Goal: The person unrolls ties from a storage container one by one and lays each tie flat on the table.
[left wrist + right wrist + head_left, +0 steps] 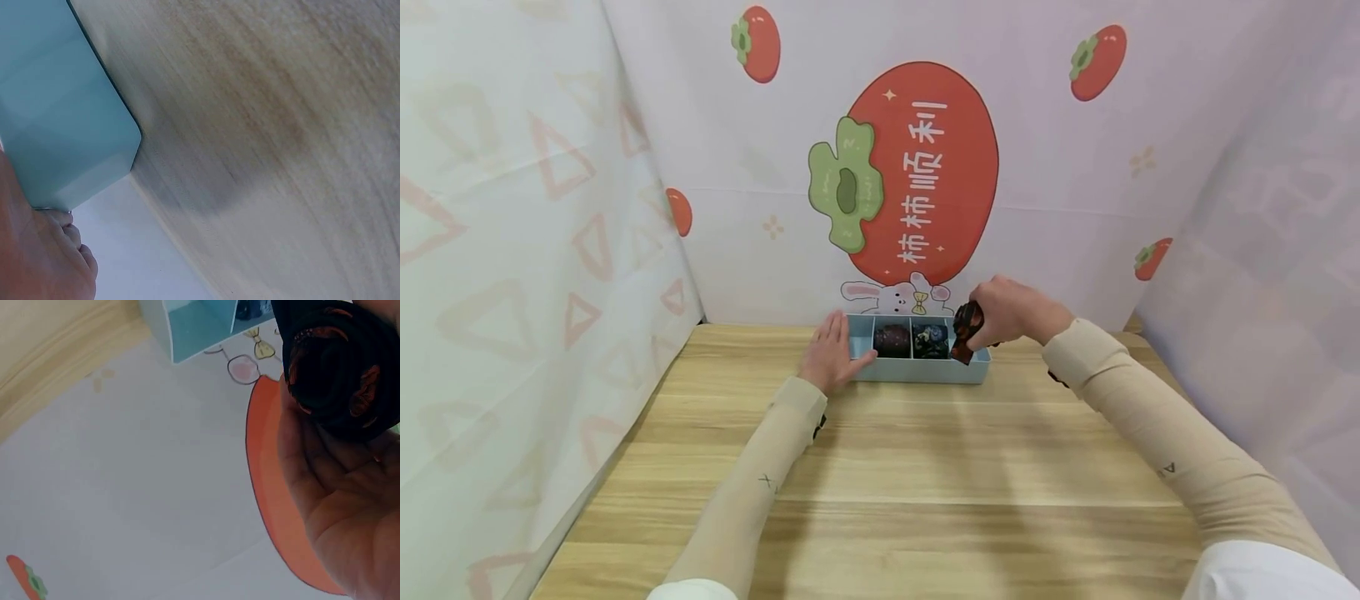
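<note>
A long light-blue divided box (925, 371) stands on the table against the back wall. In its middle compartments lie a dark maroon roll (892, 340) and a dark blue patterned roll (931, 341). My right hand (1011, 312) grips a rolled-up cloth (344, 369), black with orange-red motifs, above the box's right-end compartment. Its spiral end shows in the right wrist view. My left hand (829, 354) rests at the box's left end, fingers straight along it and thumb stretched toward the front rim. The leftmost compartment shows bare blue floor.
The wood-grain table (880, 483) stretches from the box toward me. Right behind the box hangs a white cloth wall (1037, 225) printed with a large persimmon and a rabbit. Cloth side walls (512, 250) border the table left and right.
</note>
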`<state>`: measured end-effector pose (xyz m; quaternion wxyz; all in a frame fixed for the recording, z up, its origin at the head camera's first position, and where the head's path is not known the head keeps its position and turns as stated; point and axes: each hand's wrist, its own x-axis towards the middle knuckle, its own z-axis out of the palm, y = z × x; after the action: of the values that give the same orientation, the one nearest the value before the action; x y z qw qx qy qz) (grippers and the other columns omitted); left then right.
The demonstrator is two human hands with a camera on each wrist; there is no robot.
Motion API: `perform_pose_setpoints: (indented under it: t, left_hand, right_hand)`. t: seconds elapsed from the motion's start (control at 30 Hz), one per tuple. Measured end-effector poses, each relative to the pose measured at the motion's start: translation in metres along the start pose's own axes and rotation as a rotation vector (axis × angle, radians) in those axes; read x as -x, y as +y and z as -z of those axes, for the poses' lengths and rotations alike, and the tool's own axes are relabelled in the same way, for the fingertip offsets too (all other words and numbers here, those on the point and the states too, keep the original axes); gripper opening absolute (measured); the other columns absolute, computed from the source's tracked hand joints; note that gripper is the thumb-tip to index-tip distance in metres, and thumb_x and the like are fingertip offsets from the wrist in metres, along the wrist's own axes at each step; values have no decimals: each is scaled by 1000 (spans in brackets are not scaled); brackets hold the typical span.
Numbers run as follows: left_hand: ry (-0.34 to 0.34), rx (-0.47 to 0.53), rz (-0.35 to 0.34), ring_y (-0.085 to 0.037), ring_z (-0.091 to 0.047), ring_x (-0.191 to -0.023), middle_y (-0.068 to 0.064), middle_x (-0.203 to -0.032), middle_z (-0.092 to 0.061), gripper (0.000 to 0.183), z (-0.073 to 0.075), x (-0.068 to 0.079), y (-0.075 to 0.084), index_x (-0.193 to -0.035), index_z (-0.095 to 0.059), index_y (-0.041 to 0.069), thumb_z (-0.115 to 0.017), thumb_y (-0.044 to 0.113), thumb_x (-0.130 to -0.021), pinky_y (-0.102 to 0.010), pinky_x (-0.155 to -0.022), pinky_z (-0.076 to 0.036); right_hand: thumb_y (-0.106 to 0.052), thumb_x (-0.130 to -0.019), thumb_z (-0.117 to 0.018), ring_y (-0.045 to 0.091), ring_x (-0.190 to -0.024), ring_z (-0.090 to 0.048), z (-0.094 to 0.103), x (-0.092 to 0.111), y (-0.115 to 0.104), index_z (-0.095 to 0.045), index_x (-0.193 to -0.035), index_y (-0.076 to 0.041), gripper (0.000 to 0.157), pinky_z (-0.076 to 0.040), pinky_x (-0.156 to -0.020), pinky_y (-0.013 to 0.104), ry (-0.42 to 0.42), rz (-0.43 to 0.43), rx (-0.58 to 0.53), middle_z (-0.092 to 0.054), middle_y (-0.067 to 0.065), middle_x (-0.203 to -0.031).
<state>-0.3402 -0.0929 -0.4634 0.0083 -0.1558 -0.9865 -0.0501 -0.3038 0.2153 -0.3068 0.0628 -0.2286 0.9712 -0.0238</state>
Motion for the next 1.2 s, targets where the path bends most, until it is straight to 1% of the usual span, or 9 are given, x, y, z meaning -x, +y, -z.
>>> perform_pose_setpoints:
  t: [0.13,0.23,0.43,0.53,0.6,0.73,0.97,1.07,1.2]
  left_hand:
    - [-6,0,2,-30,-3,-153,-15,-164,-4,104,-1,-1,-1,-154,-4,0,-25,78,-89,-42,-125,-10]
    - [2,7,-4,-30,-5,-153,-16,-164,-6,103,1,0,-1,-154,-6,0,-26,77,-89,-43,-124,-12]
    - [6,5,-4,-30,-5,-153,-16,-163,-7,103,1,0,-2,-154,-7,-1,-28,76,-89,-43,-124,-12]
    - [0,2,2,-30,-3,-153,-15,-164,-4,103,1,0,-3,-154,-5,0,-27,76,-89,-43,-124,-11]
    - [4,2,3,-30,-3,-153,-15,-164,-4,103,1,0,-3,-154,-5,0,-26,76,-89,-43,-124,-11]
    - [21,10,0,-30,-5,-153,-16,-164,-5,103,2,1,-2,-154,-8,-1,-27,77,-89,-44,-124,-13]
    - [12,-7,-10,-30,-3,-153,-16,-163,-2,103,0,0,-1,-154,-5,-1,-26,76,-90,-43,-124,-11]
    - [13,-8,-10,-30,-3,-153,-16,-163,-2,101,-2,-1,-1,-154,-4,-1,-27,74,-91,-43,-124,-11]
    - [23,-3,-11,-31,-4,-153,-17,-163,-5,100,-2,0,0,-154,-5,-1,-29,73,-91,-44,-124,-12]
  right_hand:
    - [-44,-71,-79,13,-57,-53,-6,5,-8,-61,-76,-11,38,-44,-53,24,7,-2,-14,-60,0,-68]
    - [-46,-71,-78,12,-52,-45,-12,7,-15,-57,-71,-11,41,-38,-51,24,-8,-7,-42,-51,-2,-61]
    - [-51,-70,-76,12,-51,-42,-28,11,-32,-55,-68,-13,43,-34,-48,24,-38,-27,-111,-48,-2,-60]
    - [-51,-70,-73,11,-50,-37,-37,13,-39,-50,-61,-16,43,-30,-48,24,-53,-26,-145,-42,-4,-57]
    - [-51,-71,-72,10,-48,-33,-43,14,-42,-46,-57,-17,44,-27,-48,24,-63,-31,-182,-37,-5,-54]
    - [-52,-71,-71,9,-47,-31,-55,16,-50,-43,-53,-19,47,-27,-47,24,-90,-79,-276,-33,-7,-51]
    - [-50,-70,-73,10,-49,-13,-80,22,-63,-27,-49,-20,59,-17,-46,26,-77,-134,-427,-16,-7,-51]
    - [-51,-70,-74,10,-47,-13,-92,24,-69,-28,-47,-20,60,-17,-45,26,-71,-172,-458,-17,-8,-49]
    - [-57,-67,-75,10,-42,-30,-106,25,-77,-34,-46,-20,59,-27,-44,25,-82,-256,-499,-27,-7,-44]
